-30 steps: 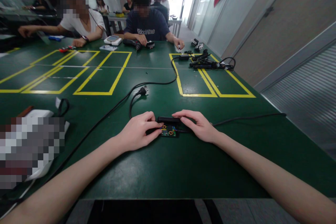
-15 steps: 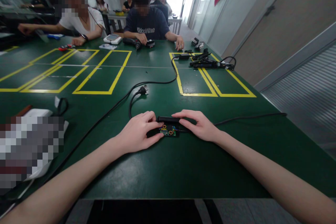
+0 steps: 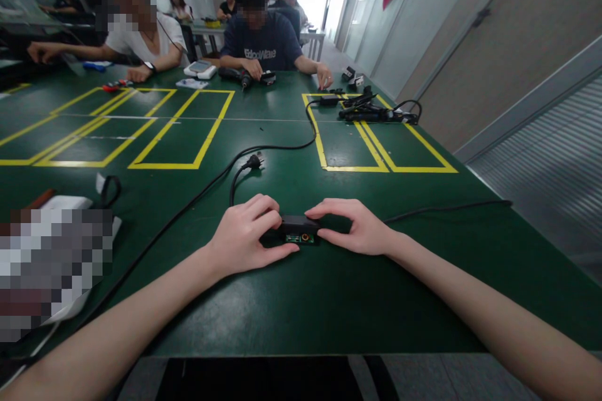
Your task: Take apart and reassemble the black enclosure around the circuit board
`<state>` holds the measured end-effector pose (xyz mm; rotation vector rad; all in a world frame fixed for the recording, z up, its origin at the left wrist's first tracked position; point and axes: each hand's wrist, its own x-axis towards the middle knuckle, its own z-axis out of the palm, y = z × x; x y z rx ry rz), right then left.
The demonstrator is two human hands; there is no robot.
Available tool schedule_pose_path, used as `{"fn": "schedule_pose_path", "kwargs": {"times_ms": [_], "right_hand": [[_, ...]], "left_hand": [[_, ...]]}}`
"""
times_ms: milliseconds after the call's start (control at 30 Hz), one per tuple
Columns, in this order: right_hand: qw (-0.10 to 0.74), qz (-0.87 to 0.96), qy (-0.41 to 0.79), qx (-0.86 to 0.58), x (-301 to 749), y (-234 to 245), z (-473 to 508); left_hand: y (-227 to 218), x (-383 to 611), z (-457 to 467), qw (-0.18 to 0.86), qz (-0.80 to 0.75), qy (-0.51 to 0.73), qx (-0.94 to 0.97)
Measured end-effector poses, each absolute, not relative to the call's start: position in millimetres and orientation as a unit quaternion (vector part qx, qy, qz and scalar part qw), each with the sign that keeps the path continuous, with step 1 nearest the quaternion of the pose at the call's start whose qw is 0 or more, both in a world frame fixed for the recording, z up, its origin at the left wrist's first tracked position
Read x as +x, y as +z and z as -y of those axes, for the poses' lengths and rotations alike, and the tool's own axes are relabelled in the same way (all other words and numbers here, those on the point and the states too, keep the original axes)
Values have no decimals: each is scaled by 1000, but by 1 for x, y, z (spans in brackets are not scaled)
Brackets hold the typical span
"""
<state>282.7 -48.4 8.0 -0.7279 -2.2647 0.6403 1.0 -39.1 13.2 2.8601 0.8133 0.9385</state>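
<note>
In front of me on the green table lies a green circuit board point(image 3: 294, 239) with a copper coil, its upper part hidden under a black plastic cover point(image 3: 301, 223). The cover is tilted down over the board. My left hand point(image 3: 247, 232) has its fingers curled on the cover's left end, while its thumb stretches along the board's near edge. At the cover's right end, my right hand point(image 3: 356, 225) holds it between thumb and index finger. A black power cord with a plug point(image 3: 254, 161) runs behind my left hand, and another cable point(image 3: 446, 208) leads off to the right.
A long black cord point(image 3: 202, 191) crosses the table to a black adapter point(image 3: 329, 100). Bundled black adapters and cables point(image 3: 371, 109) lie at the far right. A blurred-out pile point(image 3: 56, 263) sits at left. Two people work across the table, near a power drill point(image 3: 237, 77).
The black cover has come down toward me over the board and now hides more of it. My left thumb has slid slightly right and nearer; both hands stay at the cover.
</note>
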Motion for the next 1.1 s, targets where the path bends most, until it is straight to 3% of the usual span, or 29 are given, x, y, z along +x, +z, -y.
{"fn": "schedule_pose_path", "kwargs": {"times_ms": [133,400,700,1100], "right_hand": [[319,891,202,-253,278,13,51],[303,898,165,-272,276,8,51],[290,908,57,-297,273,-9,45],[274,919,24,-281,269,-2,50]], "left_hand": [[7,2,34,63,-239,237,939],[2,9,30,90,-245,246,933],[-5,14,21,28,-252,223,941],[-3,13,23,33,-242,203,948]]}}
